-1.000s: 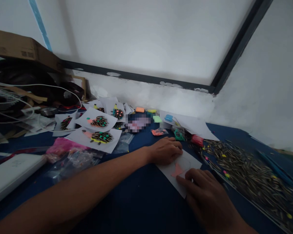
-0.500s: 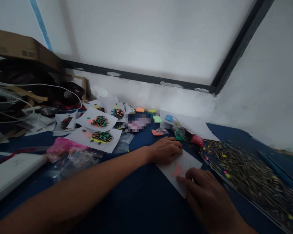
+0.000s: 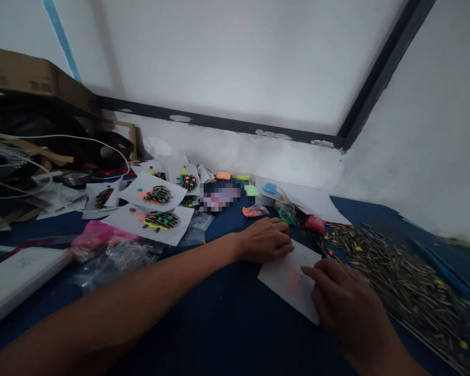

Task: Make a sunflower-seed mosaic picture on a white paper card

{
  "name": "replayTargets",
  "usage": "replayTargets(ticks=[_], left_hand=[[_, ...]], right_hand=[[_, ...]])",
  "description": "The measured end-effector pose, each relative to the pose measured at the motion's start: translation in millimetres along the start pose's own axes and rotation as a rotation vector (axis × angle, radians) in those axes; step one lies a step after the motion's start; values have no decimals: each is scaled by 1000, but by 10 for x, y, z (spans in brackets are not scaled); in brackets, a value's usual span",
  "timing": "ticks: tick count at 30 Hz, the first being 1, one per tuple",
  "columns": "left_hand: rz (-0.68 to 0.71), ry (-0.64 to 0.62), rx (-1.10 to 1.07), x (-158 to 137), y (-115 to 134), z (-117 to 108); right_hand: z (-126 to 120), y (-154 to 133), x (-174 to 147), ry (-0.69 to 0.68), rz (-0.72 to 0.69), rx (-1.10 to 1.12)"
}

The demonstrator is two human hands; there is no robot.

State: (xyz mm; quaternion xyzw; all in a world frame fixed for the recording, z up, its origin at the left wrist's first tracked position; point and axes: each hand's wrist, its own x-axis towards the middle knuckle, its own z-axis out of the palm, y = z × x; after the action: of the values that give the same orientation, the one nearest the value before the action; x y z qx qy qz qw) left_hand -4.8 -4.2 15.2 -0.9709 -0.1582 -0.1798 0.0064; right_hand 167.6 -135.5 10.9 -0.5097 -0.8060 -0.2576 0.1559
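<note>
A white sheet of paper (image 3: pixel 288 300) lies at an angle on the blue tabletop, with a blurred smear of pink modelling clay (image 3: pixel 293 278) on it. My left hand (image 3: pixel 265 239) rests over the sheet's far left edge, fingers curled, holding it down. Just right of the clay, my right hand (image 3: pixel 347 297) hovers over or touches the sheet; which one, I cannot tell. Its index finger points out toward the clay, the other fingers are bent, and nothing shows in it.
Striped seeds (image 3: pixel 407 282) are heaped on the right. Seed-decorated hedgehog pictures (image 3: pixel 160 220) lie left of my forearm, near crumpled plastic bags (image 3: pixel 129 256) and a white box (image 3: pixel 23 284). Clay pieces, including a green block (image 3: pixel 251 190) and red packet (image 3: pixel 315 223), sit toward the wall.
The sheet has turned and shifted right, carrying the pink clay with it. My right hand has moved right and slightly up. My left hand stays nearly where it was.
</note>
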Motion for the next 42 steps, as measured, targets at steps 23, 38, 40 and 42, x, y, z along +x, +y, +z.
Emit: replayTargets(ticks=[23,38,40,42], left_hand=[[-189,-33,-169,60,53,11],[-449,-51,-121,77,10,-37],[-430,-70,-154,83,11,-59],[-395,-72,-148,86,28,-64]], right_hand=[[2,142,-12,-18,152,-21],[-210,-24,83,43,138,324],[-182,15,75,72,127,226],[-125,47,61,67,104,139]])
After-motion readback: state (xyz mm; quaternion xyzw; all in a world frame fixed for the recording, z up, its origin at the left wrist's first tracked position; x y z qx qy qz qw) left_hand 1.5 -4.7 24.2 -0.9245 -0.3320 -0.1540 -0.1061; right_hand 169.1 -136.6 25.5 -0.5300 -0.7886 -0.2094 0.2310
